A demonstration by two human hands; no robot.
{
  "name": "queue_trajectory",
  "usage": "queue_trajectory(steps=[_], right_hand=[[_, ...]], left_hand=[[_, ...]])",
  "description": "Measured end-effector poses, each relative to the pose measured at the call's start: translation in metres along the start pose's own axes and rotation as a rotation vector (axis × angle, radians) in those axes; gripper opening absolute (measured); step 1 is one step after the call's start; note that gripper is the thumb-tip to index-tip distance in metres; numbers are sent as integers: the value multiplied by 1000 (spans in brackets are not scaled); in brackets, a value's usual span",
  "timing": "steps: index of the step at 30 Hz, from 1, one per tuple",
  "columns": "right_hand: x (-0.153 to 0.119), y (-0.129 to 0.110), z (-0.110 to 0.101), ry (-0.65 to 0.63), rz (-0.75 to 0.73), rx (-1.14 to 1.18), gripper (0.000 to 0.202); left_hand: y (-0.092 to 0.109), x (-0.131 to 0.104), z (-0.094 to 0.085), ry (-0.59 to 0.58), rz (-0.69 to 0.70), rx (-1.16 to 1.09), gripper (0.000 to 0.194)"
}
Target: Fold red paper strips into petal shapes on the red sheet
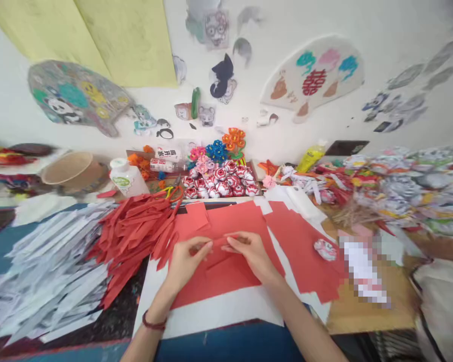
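Observation:
My left hand (186, 261), with a dark red band on its wrist, is above a large red paper sheet (230, 276). My right hand (251, 251) faces it from the right over the same sheet. Both hands pinch thumb against fingers, with a small gap between them. Something thin and red seems to lie between the hands, but it blends into the red paper below and I cannot make it out. White sheets (226, 311) lie beneath the red one. To the right, a red and white paper flower (325, 249) rests on more red sheets (296, 246).
Piles of white strips (60, 266) and red strips (136, 231) lie on the left. Behind are a tray of red-white flowers (222, 183), a white bottle (127, 178), a bowl (73, 171) and a yellow bottle (310, 157). Wrapped bundles (411, 186) fill the right.

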State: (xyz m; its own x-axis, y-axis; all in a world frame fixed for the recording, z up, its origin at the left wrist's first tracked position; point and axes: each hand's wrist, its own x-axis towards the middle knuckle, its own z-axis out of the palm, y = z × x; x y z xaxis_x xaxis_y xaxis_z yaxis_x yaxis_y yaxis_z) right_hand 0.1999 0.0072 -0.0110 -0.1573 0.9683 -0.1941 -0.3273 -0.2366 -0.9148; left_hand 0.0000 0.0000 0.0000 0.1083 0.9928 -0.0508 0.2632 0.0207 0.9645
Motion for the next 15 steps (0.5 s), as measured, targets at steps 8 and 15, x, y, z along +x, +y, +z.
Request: queue_trajectory(steps=[8, 15], right_hand=[[1, -7, 0, -52, 97, -141, 42], [-3, -8, 2, -119, 33, -228, 40]], left_hand=[[-8, 5, -7, -43, -106, -181, 34], [0, -4, -7, -94, 20, 77, 28]])
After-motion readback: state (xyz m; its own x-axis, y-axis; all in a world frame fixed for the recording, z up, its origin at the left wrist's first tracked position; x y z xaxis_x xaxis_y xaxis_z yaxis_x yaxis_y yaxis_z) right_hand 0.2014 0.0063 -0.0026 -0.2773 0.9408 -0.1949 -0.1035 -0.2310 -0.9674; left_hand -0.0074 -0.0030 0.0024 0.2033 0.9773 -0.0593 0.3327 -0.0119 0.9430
